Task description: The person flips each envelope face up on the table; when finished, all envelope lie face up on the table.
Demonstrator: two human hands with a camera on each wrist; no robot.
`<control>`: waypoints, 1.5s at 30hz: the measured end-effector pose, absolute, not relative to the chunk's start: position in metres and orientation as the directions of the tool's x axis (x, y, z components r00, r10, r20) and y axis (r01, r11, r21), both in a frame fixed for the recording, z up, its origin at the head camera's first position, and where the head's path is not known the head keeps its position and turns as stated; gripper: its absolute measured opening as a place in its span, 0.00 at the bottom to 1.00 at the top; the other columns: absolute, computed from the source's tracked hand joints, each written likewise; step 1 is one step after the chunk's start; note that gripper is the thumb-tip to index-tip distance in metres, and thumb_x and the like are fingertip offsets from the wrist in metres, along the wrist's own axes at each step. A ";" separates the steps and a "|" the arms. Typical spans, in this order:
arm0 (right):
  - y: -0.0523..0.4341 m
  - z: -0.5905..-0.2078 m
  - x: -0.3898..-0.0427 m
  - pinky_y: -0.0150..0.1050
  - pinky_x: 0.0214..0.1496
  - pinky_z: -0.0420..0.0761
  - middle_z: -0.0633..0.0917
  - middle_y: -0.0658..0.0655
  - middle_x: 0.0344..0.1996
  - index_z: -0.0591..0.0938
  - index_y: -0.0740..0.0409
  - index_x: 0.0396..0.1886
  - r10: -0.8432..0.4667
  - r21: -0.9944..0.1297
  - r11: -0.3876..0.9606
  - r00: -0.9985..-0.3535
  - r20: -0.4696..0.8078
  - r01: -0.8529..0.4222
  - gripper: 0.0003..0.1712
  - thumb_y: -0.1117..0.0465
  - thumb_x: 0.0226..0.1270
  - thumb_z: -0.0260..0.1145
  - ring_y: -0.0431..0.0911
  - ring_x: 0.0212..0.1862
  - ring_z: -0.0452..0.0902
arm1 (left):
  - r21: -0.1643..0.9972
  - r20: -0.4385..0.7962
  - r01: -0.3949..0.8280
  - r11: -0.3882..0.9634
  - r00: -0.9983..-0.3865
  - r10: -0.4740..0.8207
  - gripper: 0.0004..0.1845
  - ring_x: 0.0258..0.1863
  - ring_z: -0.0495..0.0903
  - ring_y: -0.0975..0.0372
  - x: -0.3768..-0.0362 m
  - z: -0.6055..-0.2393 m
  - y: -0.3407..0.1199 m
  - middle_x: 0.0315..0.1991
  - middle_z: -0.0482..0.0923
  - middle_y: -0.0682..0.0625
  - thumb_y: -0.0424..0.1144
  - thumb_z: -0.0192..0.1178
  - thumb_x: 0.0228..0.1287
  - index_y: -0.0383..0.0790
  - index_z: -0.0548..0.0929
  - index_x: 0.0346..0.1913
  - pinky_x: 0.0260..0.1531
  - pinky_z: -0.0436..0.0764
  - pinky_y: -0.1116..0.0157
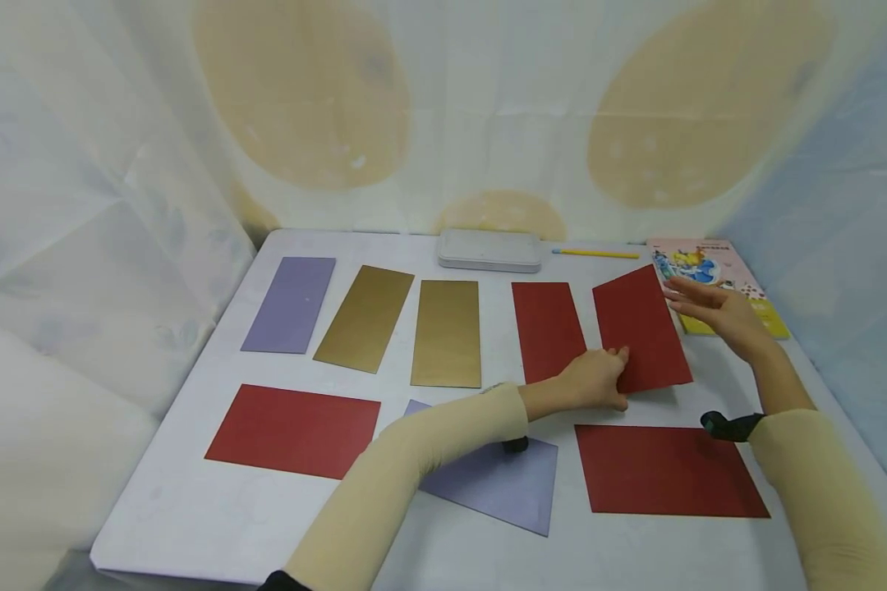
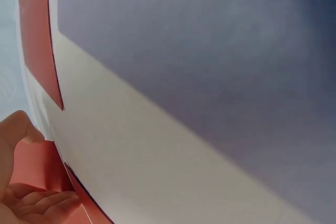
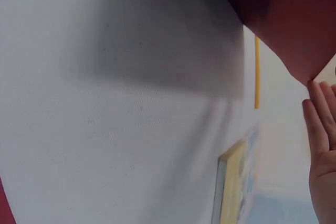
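A dark red paper sheet lies tilted at the right of the white table, its near edge slightly raised. My left hand pinches its near left corner between thumb and fingers; the left wrist view shows the thumb and fingers on the red sheet. My right hand is held flat with straight fingers at the sheet's far right corner. In the right wrist view the fingertips meet the corner of the red sheet.
Other sheets lie in rows: purple, two gold, red, and nearer red, purple, red. A grey tin, yellow pencil and booklet sit at the back. Curtains surround the table.
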State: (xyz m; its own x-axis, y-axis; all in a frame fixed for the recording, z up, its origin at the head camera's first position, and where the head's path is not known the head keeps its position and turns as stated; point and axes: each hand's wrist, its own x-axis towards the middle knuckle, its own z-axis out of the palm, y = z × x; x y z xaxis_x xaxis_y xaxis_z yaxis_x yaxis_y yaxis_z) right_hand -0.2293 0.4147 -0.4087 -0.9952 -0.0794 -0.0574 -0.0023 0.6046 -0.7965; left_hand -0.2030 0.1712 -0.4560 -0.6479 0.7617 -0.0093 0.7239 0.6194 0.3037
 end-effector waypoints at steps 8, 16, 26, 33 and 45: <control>0.396 -0.403 -0.236 0.18 0.47 0.70 0.68 0.53 0.69 0.65 0.50 0.73 -0.133 -0.815 0.574 -0.991 0.006 -0.082 0.35 0.53 0.69 0.63 0.25 0.58 0.70 | 0.405 0.010 0.694 0.595 -0.655 0.756 0.44 0.17 0.67 0.72 -0.203 -0.455 0.164 0.50 0.81 0.48 0.45 0.71 0.53 0.31 0.63 0.71 0.16 0.67 0.79; 0.394 -0.399 -0.242 0.20 0.48 0.71 0.66 0.56 0.69 0.63 0.43 0.74 -0.112 -0.773 0.632 -0.994 -0.021 -0.055 0.37 0.49 0.68 0.64 0.41 0.67 0.66 | 0.505 0.034 0.660 0.557 -0.660 0.751 0.45 0.16 0.67 0.72 -0.202 -0.458 0.165 0.21 0.74 0.59 0.40 0.72 0.52 0.32 0.62 0.71 0.17 0.67 0.79; 0.390 -0.392 -0.241 0.24 0.52 0.71 0.61 0.57 0.72 0.59 0.41 0.76 -0.104 -0.736 0.677 -0.993 -0.053 -0.032 0.40 0.45 0.68 0.63 0.56 0.70 0.59 | 0.557 0.090 0.680 0.477 -0.620 0.780 0.42 0.19 0.66 0.72 -0.205 -0.463 0.161 0.25 0.73 0.56 0.36 0.70 0.55 0.31 0.62 0.71 0.21 0.67 0.81; 0.386 -0.394 -0.245 0.57 0.62 0.66 0.60 0.57 0.73 0.56 0.40 0.76 -0.098 -0.722 0.691 -0.994 -0.043 -0.037 0.42 0.44 0.67 0.63 0.58 0.70 0.59 | 0.545 0.145 0.707 0.451 -0.610 0.779 0.42 0.16 0.61 0.71 -0.206 -0.464 0.155 0.22 0.71 0.56 0.37 0.69 0.56 0.30 0.60 0.71 0.17 0.63 0.80; 0.371 -0.388 -0.250 0.62 0.62 0.64 0.59 0.59 0.73 0.57 0.46 0.76 -0.136 -0.735 0.674 -0.990 -0.029 -0.071 0.44 0.45 0.66 0.65 0.61 0.70 0.57 | 0.480 0.382 0.813 0.329 -0.531 0.756 0.49 0.61 0.71 0.66 -0.208 -0.441 0.144 0.69 0.63 0.43 0.45 0.68 0.60 0.39 0.50 0.76 0.47 0.68 0.83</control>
State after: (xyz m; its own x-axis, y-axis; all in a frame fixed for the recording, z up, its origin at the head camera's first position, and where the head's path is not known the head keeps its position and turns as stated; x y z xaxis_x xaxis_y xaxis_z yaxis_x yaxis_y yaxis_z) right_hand -0.2498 0.3707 -0.3878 -0.9903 -0.1359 -0.0287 -0.0713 0.6744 -0.7349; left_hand -0.2080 0.1437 -0.4412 -0.5313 0.7561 0.3823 0.8134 0.3290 0.4798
